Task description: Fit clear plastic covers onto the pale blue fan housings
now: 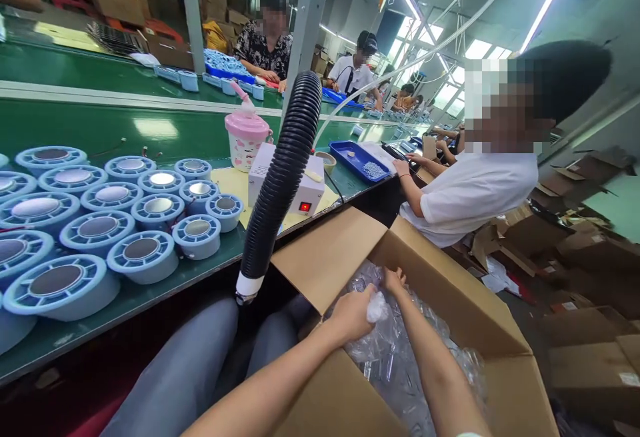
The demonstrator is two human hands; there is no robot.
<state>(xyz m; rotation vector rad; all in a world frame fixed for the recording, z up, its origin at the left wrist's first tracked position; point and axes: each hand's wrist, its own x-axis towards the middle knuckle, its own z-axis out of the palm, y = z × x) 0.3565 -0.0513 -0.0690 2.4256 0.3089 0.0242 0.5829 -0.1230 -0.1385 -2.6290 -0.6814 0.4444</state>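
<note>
Left hand (356,315): fingers curled round a bunched whitish wad (377,307), held over the plastic.
Right hand (395,280): down at the far end among the plastic; touching it, firmness of grip impossible to tell.
Clear plastic (385,357): heaped inside the cardboard box (445,290), under both hands.
Blue round parts (143,250): set close together on the green bench (233,244), grey discs uppermost; well apart from both hands.
Black hose (285,177): ribbed, slanting down in front of the white machine (307,190).
Pink cup (245,137): just behind the machine.
Done, by judgement: flaps opened, plastic reached, one wad gathered.
Left, by judgement: much plastic yet in the box, handling seemingly only partway; whether filling or emptying, not shown.
</note>
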